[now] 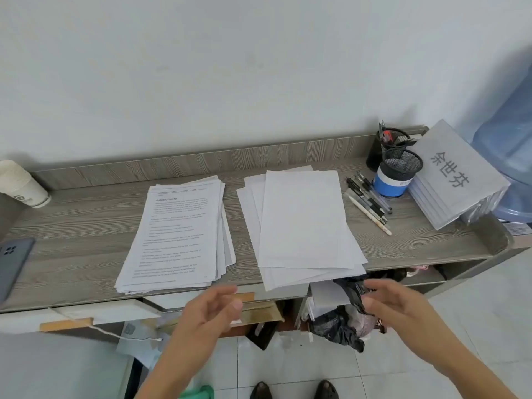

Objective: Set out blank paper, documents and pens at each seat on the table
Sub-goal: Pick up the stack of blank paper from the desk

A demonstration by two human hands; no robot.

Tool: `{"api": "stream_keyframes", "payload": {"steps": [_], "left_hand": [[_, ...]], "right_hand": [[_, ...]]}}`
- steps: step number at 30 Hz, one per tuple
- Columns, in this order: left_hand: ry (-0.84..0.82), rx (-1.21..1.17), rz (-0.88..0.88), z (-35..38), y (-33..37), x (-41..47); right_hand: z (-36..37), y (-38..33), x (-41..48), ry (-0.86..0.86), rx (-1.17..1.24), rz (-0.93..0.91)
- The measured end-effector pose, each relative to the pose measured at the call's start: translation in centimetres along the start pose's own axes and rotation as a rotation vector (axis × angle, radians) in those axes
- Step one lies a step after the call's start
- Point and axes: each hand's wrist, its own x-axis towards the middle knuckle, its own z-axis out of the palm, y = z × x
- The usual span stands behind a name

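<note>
A stack of printed documents (177, 234) lies on the grey wooden shelf (72, 240), left of centre. A loose stack of blank paper (302, 223) lies to its right, its near corner overhanging the front edge. Several pens (370, 201) lie in a row right of the blank paper. My left hand (211, 308) hovers just in front of the shelf edge below the documents, fingers loosely spread and holding nothing. Below the blank paper, my right hand (394, 302) also hovers with relaxed fingers and holds nothing.
Two black mesh pen holders (398, 156) and a stack of white name cards (454, 174) stand at the right, beside a blue water bottle (509, 156). A paper cup (24, 184) and a phone (13, 263) sit at the left. Bags and boxes crowd the space under the shelf.
</note>
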Motion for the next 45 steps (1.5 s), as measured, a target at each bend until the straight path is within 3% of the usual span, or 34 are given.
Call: {"api": "stream_keyframes", "payload": {"steps": [5, 10, 13, 18, 25, 28, 31, 33, 36, 39, 42, 45], "left_hand": [[-0.021, 0.184, 0.07, 1.1, 1.6, 4.0], [0.025, 0.485, 0.204, 4.0, 1.9, 9.0], [-0.032, 0.715, 0.233, 5.7, 0.6, 11.7], [-0.127, 1.152, 0.232, 6.9, -1.5, 13.3], [-0.137, 1.212, 0.312, 6.6, -3.4, 12.4], [-0.191, 1.18, 0.315, 5.9, -3.7, 11.8], [-0.231, 1.055, 0.289, 5.0, -3.4, 11.6], [-0.19, 0.812, 0.245, 4.5, -2.2, 11.7], [0.008, 0.335, 0.16, 3.0, 0.7, 12.9], [0.105, -0.016, 0.136, 1.1, 5.3, 14.7], [0.065, -0.26, 0.267, 0.0, 10.0, 15.8], [0.058, -0.321, 0.372, -0.3, 13.0, 16.0]], "right_hand": [[-1.0, -2.4, 4.8, 0.108, -0.235, -0.122], [0.0, -3.9, 10.6, 0.199, -0.45, -0.18], [1.0, -4.3, 13.6, 0.191, -0.518, -0.155], [2.2, -5.7, 16.0, 0.197, -0.313, -0.004], [1.7, -8.5, 18.0, 0.127, 0.436, 0.238], [0.9, -9.0, 18.1, -0.026, 0.402, 0.312], [1.0, -9.1, 18.3, -0.069, 0.288, 0.269], [1.1, -9.8, 17.8, -0.057, 0.261, 0.182], [0.5, -11.5, 16.5, -0.059, 0.259, -0.021], [-0.7, -13.6, 15.1, -0.089, 0.363, -0.231], [-1.7, -15.7, 14.2, -0.064, 0.461, -0.366], [-2.2, -16.9, 13.9, -0.055, 0.499, -0.427]]}}
